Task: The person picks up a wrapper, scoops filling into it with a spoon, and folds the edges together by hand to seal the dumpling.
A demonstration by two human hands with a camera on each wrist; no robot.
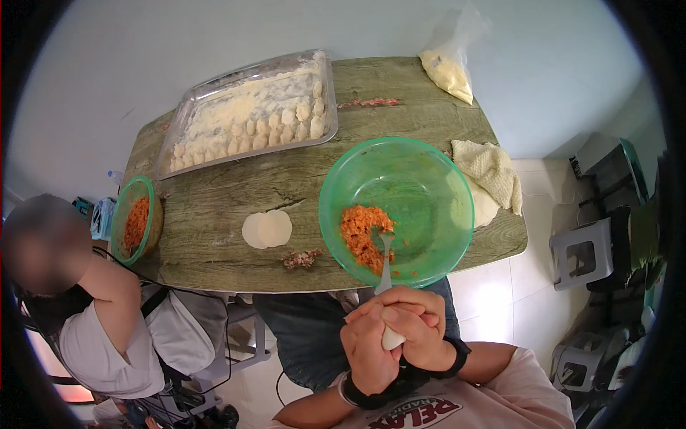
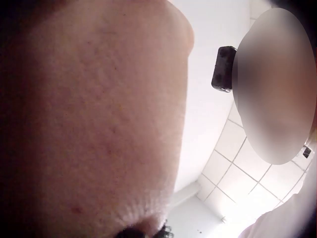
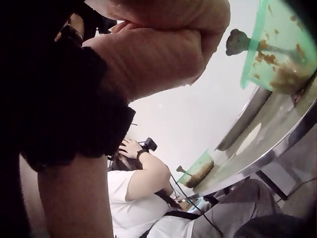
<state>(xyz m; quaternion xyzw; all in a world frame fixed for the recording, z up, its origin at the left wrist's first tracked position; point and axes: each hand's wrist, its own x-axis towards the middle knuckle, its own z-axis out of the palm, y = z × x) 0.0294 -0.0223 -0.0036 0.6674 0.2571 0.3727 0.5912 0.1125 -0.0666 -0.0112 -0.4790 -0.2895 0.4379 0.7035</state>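
Observation:
Both hands are clasped together over the lap, just in front of the table edge. Between them the left hand (image 1: pixel 370 352) and the right hand (image 1: pixel 426 339) press a white dough dumpling (image 1: pixel 392 338), its lower end showing below the thumbs. Fingers hide the rest of it. Just beyond the hands stands a green bowl (image 1: pixel 429 186) with orange-red filling (image 1: pixel 362 232) at its near left side. A metal spoon (image 1: pixel 386 268) rests in the filling, its handle over the rim towards the hands. Left of the bowl, round dough wrappers (image 1: pixel 267 229) lie overlapping on the table.
A metal tray (image 1: pixel 332 118) at the back left holds flour and rows of dumplings (image 1: pixel 275 129). Another green bowl (image 1: pixel 148 187) of filling stands at the left end, beside a seated person (image 1: pixel 114 336). A cloth (image 1: pixel 489 168) lies right of the large bowl; a flour bag (image 1: pixel 449 70) sits behind.

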